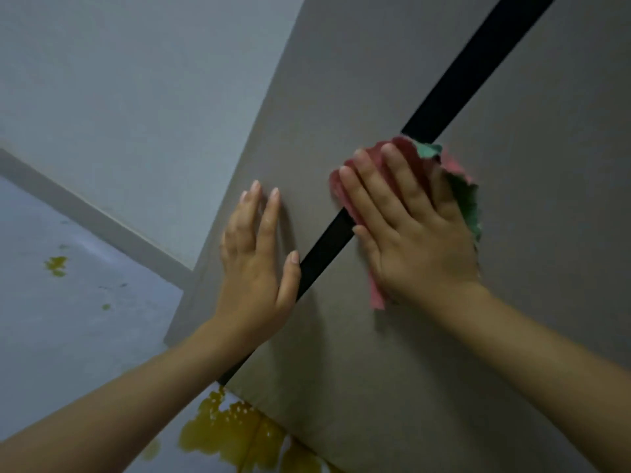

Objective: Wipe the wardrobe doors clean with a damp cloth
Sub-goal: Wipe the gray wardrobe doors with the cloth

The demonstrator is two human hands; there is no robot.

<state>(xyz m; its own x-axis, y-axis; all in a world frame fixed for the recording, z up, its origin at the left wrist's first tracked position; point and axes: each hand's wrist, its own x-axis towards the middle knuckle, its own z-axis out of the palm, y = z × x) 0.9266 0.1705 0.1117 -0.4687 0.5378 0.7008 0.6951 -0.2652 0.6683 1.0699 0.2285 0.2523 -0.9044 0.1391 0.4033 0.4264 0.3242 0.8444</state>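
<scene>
Two grey wardrobe doors [358, 90] fill the right of the view, split by a black strip [478, 59] that runs diagonally. A pink and green cloth [464, 196] lies over that strip. My right hand [409, 230] presses the cloth flat against the door with straight fingers. My left hand [259, 254] rests flat on the left door, fingers straight, its thumb at the edge of the black strip. Most of the cloth is hidden under my right hand.
A pale wall [136, 97] stands to the left of the wardrobe, with a grey skirting band [95, 216] at its foot. The bluish floor [68, 319] has yellow patterned patches [232, 435] near the wardrobe's bottom edge.
</scene>
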